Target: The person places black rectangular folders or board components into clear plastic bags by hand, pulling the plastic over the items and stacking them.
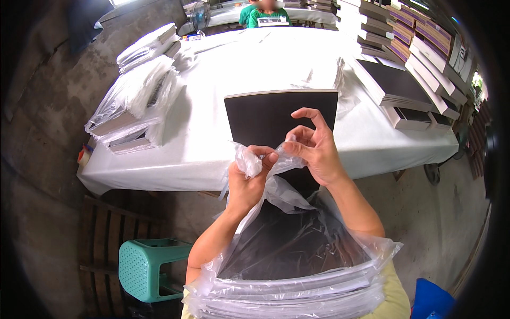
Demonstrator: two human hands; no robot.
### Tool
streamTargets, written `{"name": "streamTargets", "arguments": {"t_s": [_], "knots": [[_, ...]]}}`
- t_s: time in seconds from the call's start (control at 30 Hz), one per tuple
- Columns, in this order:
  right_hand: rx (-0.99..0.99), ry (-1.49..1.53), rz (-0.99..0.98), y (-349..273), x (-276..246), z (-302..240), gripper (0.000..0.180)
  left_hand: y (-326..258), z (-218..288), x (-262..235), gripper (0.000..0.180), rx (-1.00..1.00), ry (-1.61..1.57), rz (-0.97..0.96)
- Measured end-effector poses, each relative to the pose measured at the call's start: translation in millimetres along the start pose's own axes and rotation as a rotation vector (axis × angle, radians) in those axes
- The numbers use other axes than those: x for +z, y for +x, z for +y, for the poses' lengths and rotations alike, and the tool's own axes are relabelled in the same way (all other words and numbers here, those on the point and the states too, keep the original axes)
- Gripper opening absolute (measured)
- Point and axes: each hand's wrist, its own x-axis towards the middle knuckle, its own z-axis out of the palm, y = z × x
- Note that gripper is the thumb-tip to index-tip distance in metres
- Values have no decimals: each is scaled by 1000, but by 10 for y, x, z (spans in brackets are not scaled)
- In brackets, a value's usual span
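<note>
White table (175,114), pinched grips (246,186) (320,155) on plastic (287,195)

1. The place is a workshop: a broad white-covered table (212,122) fills the middle of the frame.
2. Plastic-wrapped stacks (130,90) stand upper left; black panels (396,80) and brown cartons (434,33) pile upper right.
3. People in green shirts (256,19) are at a further table (313,17), top centre, near a fan (200,17).
4. The mottled grey surface (48,127), far left, is probably bare concrete; the rim distorts it.
</note>
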Motion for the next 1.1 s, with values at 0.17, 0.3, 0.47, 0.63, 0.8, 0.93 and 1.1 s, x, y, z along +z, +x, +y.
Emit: {"name": "streamTargets", "arguments": {"t_s": [0.17,0.3,0.47,0.63,0.8,0.93,1.1], "knots": [[16,-127,-7,-26,-82,-18,28,-33,4,2,11,46,76,-1],[-71,-234,-26,-20,-128,29,23,-50,107,39,16,6,47,-55],[11,-53,-75,-44,-100,77,21,-4,30,24,14,25,-48,-8],[209,260,-272,-55,-100,77,28,-16,184,58,12,-306,-646,-53],[100,260,-391,-45,-226,9,38,-19,125,-145,31,-306,-649,-333],[-124,234,-85,120,-463,-271,42,-41,43,-470,68,-87,-425,-767],[-30,110,77,130,-1154,-532,44,-103,-115,-1143,37,-118,-314,-905]]}}
